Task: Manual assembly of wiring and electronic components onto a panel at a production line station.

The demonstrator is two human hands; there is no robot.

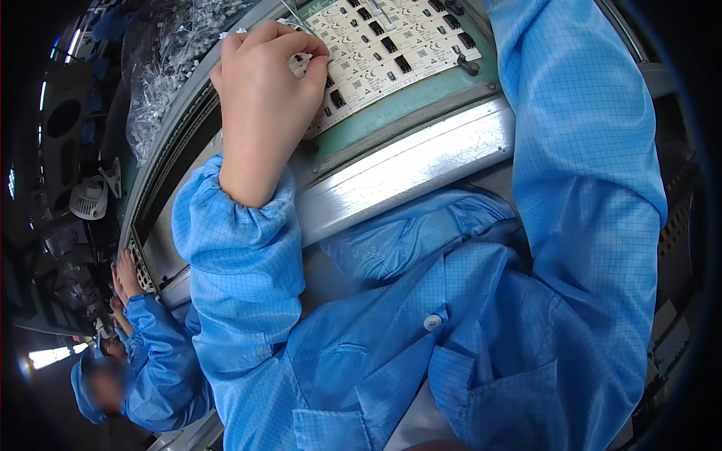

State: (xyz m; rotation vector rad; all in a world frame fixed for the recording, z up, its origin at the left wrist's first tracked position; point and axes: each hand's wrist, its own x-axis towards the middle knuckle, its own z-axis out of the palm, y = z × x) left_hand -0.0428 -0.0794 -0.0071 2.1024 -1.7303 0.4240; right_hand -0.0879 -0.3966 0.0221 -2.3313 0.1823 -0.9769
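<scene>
My left hand is over the left end of a white circuit board panel. Its fingers are curled, with thumb and forefinger tips pressed together. A small white part shows inside the curl of the fingers; its exact kind cannot be made out. Rows of black components stand on the panel, which lies on a green carrier. My right arm, in a blue sleeve, reaches up past the top edge of the picture, so the right hand is out of sight.
A shiny metal rail runs along the near side of the carrier. Beyond the frame at upper left lies a clear plastic bag of small white and clear parts. Farther left are a white fan-like device and a co-worker in blue.
</scene>
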